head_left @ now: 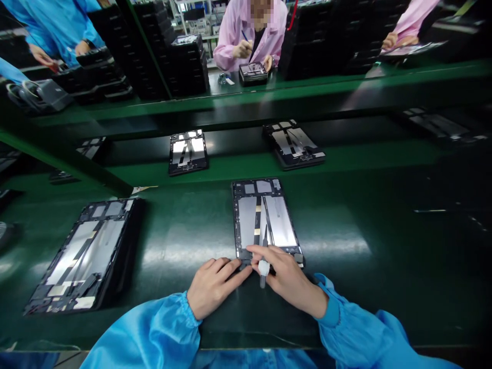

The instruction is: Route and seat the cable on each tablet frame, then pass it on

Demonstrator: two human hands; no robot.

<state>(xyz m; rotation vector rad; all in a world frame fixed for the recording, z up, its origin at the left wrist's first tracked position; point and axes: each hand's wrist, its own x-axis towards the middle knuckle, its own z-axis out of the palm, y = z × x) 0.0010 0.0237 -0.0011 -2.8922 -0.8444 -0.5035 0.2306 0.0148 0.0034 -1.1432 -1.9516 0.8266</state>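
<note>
An opened tablet (286,218) lies on the green bench in front of me, its silver inner plate and dark ribbon cables showing. My left hand (215,284) rests with fingers stretched out, fingertips touching the tablet's near edge. At the near right part of the tablet, my right hand (286,277) has its fingers closed round a slim dark pointed tool with a white wrapping (263,268). The tool's exact kind is unclear. My right fingers hide some of the tablet's near end.
Another opened tablet (88,251) sits at left on a dark stack. Further tablets (188,151) (294,143) lie beyond on the line. A green post (77,161) slants in at left. Across the bench, a person in pink (249,38) works among black tray stacks (188,64).
</note>
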